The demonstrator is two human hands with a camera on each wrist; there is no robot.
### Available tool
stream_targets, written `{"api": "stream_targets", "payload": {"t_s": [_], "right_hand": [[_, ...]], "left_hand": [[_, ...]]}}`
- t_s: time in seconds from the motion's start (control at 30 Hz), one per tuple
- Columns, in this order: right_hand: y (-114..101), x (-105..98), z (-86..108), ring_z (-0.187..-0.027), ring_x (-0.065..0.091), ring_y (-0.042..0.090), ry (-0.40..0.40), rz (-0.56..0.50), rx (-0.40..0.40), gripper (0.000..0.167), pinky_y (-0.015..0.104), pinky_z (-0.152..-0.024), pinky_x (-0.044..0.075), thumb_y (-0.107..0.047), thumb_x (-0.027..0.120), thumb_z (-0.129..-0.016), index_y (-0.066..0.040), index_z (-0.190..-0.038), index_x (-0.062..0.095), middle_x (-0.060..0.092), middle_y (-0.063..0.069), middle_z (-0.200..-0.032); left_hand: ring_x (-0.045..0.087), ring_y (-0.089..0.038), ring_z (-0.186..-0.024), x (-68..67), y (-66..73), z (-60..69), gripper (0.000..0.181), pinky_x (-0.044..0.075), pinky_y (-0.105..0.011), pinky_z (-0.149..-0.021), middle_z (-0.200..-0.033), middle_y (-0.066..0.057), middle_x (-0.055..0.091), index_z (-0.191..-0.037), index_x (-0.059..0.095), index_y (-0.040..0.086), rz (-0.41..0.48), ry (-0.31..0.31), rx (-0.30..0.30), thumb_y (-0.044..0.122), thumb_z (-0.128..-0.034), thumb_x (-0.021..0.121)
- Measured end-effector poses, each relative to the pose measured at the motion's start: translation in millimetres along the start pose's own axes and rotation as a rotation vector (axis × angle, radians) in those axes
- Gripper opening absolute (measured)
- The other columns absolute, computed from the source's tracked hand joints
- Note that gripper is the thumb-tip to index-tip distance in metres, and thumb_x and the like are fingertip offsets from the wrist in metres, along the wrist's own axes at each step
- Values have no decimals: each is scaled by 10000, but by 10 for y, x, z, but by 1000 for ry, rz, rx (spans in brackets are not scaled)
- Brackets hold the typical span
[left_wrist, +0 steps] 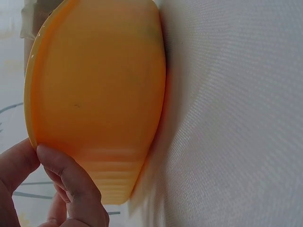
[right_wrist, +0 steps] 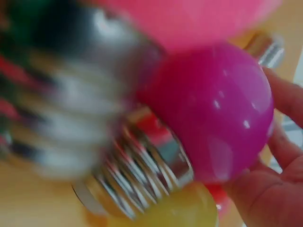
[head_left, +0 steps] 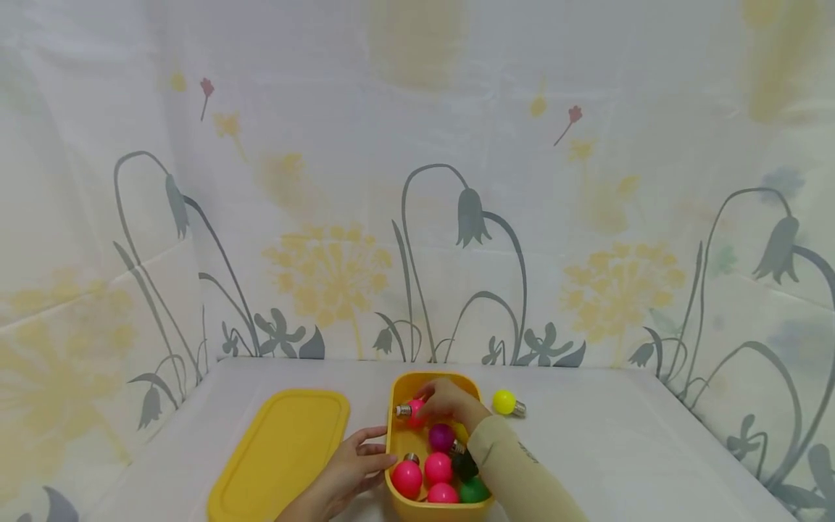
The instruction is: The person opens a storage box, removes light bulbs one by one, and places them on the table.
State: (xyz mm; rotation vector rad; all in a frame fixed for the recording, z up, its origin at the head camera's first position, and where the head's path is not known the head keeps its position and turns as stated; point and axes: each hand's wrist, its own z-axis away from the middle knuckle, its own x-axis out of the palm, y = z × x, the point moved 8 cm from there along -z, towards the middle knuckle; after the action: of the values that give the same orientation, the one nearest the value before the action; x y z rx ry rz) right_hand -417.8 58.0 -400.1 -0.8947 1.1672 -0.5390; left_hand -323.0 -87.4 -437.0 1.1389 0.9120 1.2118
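A yellow box (head_left: 406, 439) holds several small light bulbs. My left hand (head_left: 352, 464) pinches the box's left rim between thumb and fingers, best seen in the left wrist view. Inside the far part of the box, my right hand (head_left: 451, 403) grips a pink bulb (head_left: 417, 412), its metal screw base pointing left. Just nearer lies a purple bulb (head_left: 441, 438), which looms large in the right wrist view and partly hides the right fingers. Other pink bulbs (head_left: 407, 479), a green bulb (head_left: 474, 491) and a dark bulb (head_left: 465, 465) sit at the near end.
Left of the box, a yellow lid (head_left: 280, 449) lies flat on the white table (head_left: 620, 449). A yellow bulb (head_left: 504, 402) rests on the table to the right of the box. Behind stands a flower-printed cloth backdrop (head_left: 417, 290).
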Motion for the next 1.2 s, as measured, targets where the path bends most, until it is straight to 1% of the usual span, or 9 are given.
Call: {"api": "stream_targets", "payload": {"t_s": [0.13,0.3,0.4,0.5,0.6,0.83,0.93,1.07,1.2], "right_hand": [[-11,78,21,-728,579,223,-61,-21,-10,320,353,-715,530,7,735,-734,26,-1027,608,577,109,-900],[-83,51,52,-760,578,225,-98,-15,-39,306,364,-735,528,8,726,-742,30,-1028,619,590,98,-901],[-136,37,66,-797,597,239,-130,-86,-43,290,382,-773,520,7,704,-779,42,-1050,606,594,103,-920],[-186,51,94,-827,616,243,-171,-159,-42,290,403,-806,507,10,693,-794,43,-1065,595,600,111,-941],[-224,53,125,-835,612,232,-192,-164,-49,296,427,-831,493,5,698,-788,29,-1067,600,605,106,-950],[-279,-67,177,-826,625,222,-142,-140,-75,330,407,-812,504,-42,726,-783,12,-1088,612,610,97,-954],[-302,-155,218,-813,626,218,-102,-94,-87,343,394,-798,510,-89,741,-781,-10,-1093,622,611,83,-952],[-314,-275,292,-834,622,266,-54,-52,-74,358,452,-806,497,-132,748,-778,-44,-1102,625,610,72,-965],[-329,-375,346,-868,626,300,-33,-91,-87,364,456,-818,494,-105,734,-787,-19,-1119,611,606,91,-988]], "left_hand": [[574,-172,-789,-7,-6,-12,588,525,-319,-742,-999,-135,567,-1321,407,-42,-12,5,-5,107,-835,703],[569,-169,-785,13,-1,-10,586,526,-314,-732,-998,-130,565,-1316,415,-38,-13,-8,12,111,-831,708],[565,-174,-785,20,6,-7,587,523,-308,-727,-1001,-134,563,-1314,415,-41,-8,-8,15,112,-830,709],[563,-187,-796,-1,0,-2,586,524,-314,-736,-1007,-143,557,-1311,418,-36,-15,13,-7,115,-827,712],[564,-196,-808,-21,-7,1,585,525,-329,-750,-1011,-153,552,-1312,420,-32,-24,28,-23,114,-826,712],[570,-190,-796,-15,12,0,591,526,-334,-749,-1007,-158,544,-1315,416,-40,-25,29,-20,116,-828,711],[565,-192,-804,-24,5,-7,589,527,-333,-744,-1005,-156,549,-1313,423,-33,-29,44,-32,117,-824,715],[568,-201,-817,-31,-13,-23,596,527,-336,-749,-1010,-160,550,-1318,425,-23,-25,56,-54,122,-820,719],[571,-202,-822,-31,-18,-29,599,526,-336,-752,-1013,-161,557,-1320,424,-23,-21,55,-61,124,-820,719]]}}
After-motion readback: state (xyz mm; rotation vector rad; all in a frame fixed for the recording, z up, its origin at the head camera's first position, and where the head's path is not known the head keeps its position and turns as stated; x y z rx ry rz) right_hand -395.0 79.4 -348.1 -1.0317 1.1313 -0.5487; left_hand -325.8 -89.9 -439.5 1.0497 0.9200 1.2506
